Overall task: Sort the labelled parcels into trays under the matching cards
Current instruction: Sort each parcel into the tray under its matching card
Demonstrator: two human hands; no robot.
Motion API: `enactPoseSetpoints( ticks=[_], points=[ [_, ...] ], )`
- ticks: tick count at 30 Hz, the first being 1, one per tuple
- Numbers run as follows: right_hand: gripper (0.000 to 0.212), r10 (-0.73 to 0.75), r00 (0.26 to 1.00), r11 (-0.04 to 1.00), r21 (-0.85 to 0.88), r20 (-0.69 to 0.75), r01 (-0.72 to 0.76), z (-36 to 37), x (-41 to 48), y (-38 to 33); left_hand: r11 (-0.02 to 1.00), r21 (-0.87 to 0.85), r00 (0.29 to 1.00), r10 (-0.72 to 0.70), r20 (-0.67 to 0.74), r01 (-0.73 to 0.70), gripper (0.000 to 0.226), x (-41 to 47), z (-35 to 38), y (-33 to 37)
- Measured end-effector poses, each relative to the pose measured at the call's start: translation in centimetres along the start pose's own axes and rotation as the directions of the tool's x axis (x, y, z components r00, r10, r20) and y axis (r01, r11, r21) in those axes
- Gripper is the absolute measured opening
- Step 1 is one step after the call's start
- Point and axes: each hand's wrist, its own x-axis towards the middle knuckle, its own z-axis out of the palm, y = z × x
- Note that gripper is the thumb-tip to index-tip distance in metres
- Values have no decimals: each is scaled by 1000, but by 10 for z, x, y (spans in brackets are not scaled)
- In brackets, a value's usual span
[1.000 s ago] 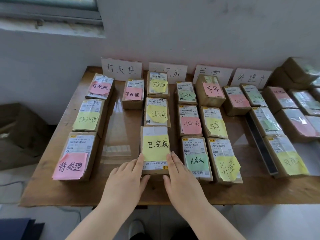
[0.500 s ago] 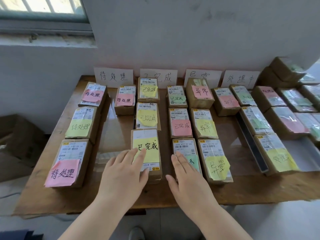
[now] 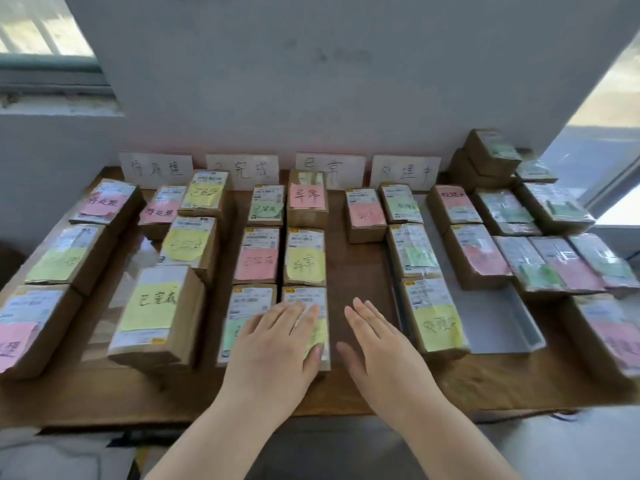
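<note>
- Left hand (image 3: 277,344) lies flat, fingers spread and straight, on two front-row parcels in the lower centre of the frame: the green-note parcel (image 3: 242,323) and the yellow-note parcel (image 3: 313,323) touching its right side. Its grip is fully open and closes on nothing; it looks like a press or a straightening, not a lift.
- Right hand (image 3: 377,344) is just as open and empty, palm down over the bare strip of desk (image 3: 360,258) just right of the yellow-note parcel. Whether it touches the wood I cannot tell.
- Four white cards (image 3: 242,169) stand against the wall at the upper centre, one heading each block of parcels, so the columns read straight down from card to front edge.
- The parcels lie label-up in rows, each sticky note facing the camera, presumably so that note and card can be checked against each other.
- Counted under the cards: six parcels at the left, three of them in the far-left column; six under the second card, including the big yellow-note parcel (image 3: 157,313) at lower left; four under the third.
- Under the fourth card, three parcels sit in a grey tray (image 3: 512,323) whose right half is bare.
- The unsorted stock fills the right of the frame, roughly a dozen parcels, some stacked; blur prevents an exact count.
</note>
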Motion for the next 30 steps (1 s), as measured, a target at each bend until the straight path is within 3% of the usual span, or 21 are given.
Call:
enactPoseSetpoints(
  ticks=[11,23,30],
  points=[
    [59,122,991,991,55,54,-125,-29,-48,94,1000,4,997,21,76,-21,51,19,21,101],
    [57,281,956,957,54,82,-286,-43,-23,131,992,-59,987,117,106,-112,45,82,49,103],
    [56,397,917,915,61,22,-398,-72,1,159,984,-64,974,174,149,-166,37,131,65,91]
  ],
)
